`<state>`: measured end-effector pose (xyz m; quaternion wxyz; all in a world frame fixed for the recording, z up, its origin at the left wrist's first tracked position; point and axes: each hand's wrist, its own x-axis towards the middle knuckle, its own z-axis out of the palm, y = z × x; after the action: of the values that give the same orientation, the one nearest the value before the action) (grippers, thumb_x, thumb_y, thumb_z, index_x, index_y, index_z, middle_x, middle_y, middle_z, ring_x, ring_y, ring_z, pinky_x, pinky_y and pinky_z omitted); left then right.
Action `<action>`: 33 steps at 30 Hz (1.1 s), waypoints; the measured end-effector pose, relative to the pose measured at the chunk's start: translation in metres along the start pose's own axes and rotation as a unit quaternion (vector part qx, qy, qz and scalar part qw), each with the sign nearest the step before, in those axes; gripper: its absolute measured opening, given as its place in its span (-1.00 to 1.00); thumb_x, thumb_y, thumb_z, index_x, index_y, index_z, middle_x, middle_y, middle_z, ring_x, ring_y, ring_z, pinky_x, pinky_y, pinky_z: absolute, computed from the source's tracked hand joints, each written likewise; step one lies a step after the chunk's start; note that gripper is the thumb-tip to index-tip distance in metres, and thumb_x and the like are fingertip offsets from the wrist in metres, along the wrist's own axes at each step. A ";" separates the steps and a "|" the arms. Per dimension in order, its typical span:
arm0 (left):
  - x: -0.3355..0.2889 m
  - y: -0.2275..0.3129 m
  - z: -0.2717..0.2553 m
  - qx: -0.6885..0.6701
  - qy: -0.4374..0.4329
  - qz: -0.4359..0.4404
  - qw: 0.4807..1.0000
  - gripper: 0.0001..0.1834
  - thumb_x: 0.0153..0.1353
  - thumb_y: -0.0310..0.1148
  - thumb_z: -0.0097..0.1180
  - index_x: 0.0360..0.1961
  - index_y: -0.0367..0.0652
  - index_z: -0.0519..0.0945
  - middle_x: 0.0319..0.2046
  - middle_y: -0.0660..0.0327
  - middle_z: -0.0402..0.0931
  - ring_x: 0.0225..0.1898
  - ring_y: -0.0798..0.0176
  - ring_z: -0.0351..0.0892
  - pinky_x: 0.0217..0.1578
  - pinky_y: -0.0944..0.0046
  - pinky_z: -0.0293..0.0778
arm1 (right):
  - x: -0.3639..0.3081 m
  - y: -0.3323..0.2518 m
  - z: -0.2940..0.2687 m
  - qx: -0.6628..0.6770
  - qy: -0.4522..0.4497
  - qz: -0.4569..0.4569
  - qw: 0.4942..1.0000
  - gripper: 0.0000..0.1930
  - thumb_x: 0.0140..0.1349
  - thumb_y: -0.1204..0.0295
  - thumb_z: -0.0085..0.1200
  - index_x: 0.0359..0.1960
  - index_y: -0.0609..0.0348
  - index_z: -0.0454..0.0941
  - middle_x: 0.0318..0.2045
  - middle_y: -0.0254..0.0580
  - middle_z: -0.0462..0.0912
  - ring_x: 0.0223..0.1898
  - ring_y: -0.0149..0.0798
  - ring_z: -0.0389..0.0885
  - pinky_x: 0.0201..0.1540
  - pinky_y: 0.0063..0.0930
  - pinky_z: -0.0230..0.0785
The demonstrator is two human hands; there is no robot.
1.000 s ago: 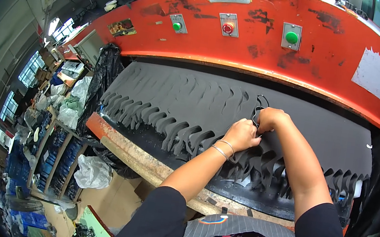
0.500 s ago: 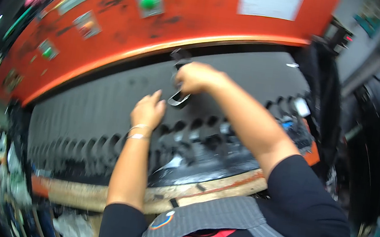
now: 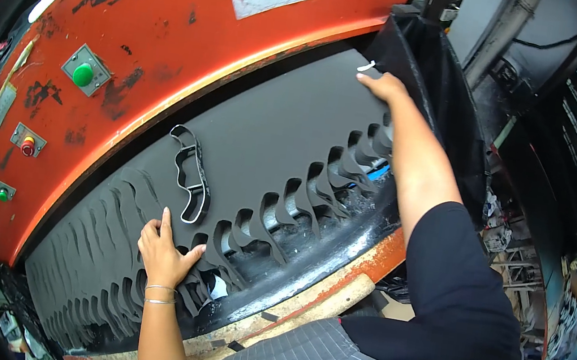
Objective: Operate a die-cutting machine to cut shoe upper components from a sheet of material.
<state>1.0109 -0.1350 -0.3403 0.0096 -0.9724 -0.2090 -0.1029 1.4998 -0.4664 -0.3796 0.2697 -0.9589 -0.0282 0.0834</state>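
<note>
A dark grey foam-like sheet (image 3: 289, 122) lies across the machine bed, its near edge cut into a row of curved notches. My left hand (image 3: 166, 251) rests at that near edge, open, with index finger and thumb spread apart. Just beyond it, a wavy metal cutting die (image 3: 195, 187) with crossbars stands on the sheet, untouched by either hand. At the sheet's far right end my right hand (image 3: 386, 87) is closed over the edge, thumb on top and the other fingers mostly hidden. A small white piece (image 3: 366, 66) lies beside that thumb.
An orange machine beam (image 3: 175, 41) with green buttons (image 3: 83, 75) and a red knob (image 3: 28, 146) spans the back. Black plastic (image 3: 431, 89) hangs at the right end. Wavy cuts mark the sheet's left part. A worn pale ledge (image 3: 316, 304) runs along the front.
My right hand has let go of the cutting die and moved to the sheet's right end. My left hand has come down to the near edge. The whole view has turned.
</note>
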 end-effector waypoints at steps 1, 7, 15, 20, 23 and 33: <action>0.001 0.001 0.002 0.005 0.009 0.003 1.000 0.06 -0.31 0.00 0.45 0.27 -0.22 0.32 -0.05 -0.01 0.32 0.02 -0.05 0.32 0.08 0.02 0.24 | 0.009 0.004 -0.003 -0.001 -0.032 -0.022 0.999 0.06 -0.12 -0.39 0.13 0.09 0.50 0.46 0.07 0.32 0.51 0.11 0.15 0.51 0.18 -0.27 0.32; -0.002 -0.004 -0.005 0.029 0.022 -0.014 0.999 0.01 -0.33 -0.11 0.41 0.26 -0.17 0.34 -0.10 0.03 0.32 -0.01 -0.02 0.33 0.05 0.04 0.26 | 0.004 -0.014 -0.010 0.027 -0.119 -0.027 0.992 0.04 -0.13 -0.46 0.05 0.03 0.40 0.55 0.01 0.26 0.57 0.09 0.09 0.55 0.11 -0.22 0.36; 0.001 -0.007 -0.002 0.038 0.026 -0.012 0.999 -0.04 -0.31 -0.13 0.37 0.24 -0.18 0.35 -0.10 0.04 0.32 -0.01 -0.02 0.33 0.04 0.04 0.27 | -0.027 -0.035 -0.003 -0.124 0.025 0.026 0.992 -0.04 0.01 -0.49 -0.13 0.14 0.14 0.51 0.19 -0.01 0.46 0.21 -0.01 0.45 0.20 -0.20 0.32; 0.001 0.003 -0.004 0.064 0.012 -0.045 0.997 -0.05 -0.29 -0.16 0.35 0.22 -0.25 0.33 -0.10 0.01 0.32 -0.01 -0.05 0.33 0.04 0.04 0.27 | -0.017 -0.038 0.015 -0.120 0.065 -0.025 0.990 -0.10 0.08 -0.43 -0.12 0.12 0.17 0.53 0.18 0.04 0.45 0.23 -0.03 0.42 0.21 -0.19 0.31; -0.005 0.004 -0.012 0.085 -0.009 -0.064 0.994 -0.07 -0.26 -0.20 0.35 0.23 -0.25 0.32 -0.06 0.00 0.33 0.03 -0.07 0.34 0.07 0.03 0.26 | -0.016 -0.034 0.015 -0.091 -0.018 -0.016 0.996 -0.06 0.06 -0.45 -0.15 0.13 0.19 0.51 0.19 0.04 0.46 0.24 -0.02 0.41 0.24 -0.17 0.26; 0.003 0.003 -0.006 0.053 -0.001 -0.030 0.998 -0.15 -0.25 -0.19 0.23 0.19 -0.23 0.35 -0.10 0.03 0.34 0.01 -0.05 0.35 0.03 0.06 0.26 | -0.041 -0.029 0.001 -0.116 0.004 0.006 0.993 -0.12 0.19 -0.39 -0.33 0.16 0.17 0.48 0.14 0.02 0.52 0.19 0.00 0.48 0.20 -0.14 0.30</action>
<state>1.0134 -0.1366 -0.3342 0.0578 -0.9640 -0.2430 -0.0911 1.4592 -0.4454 -0.3594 0.1561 -0.9843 -0.0306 0.0770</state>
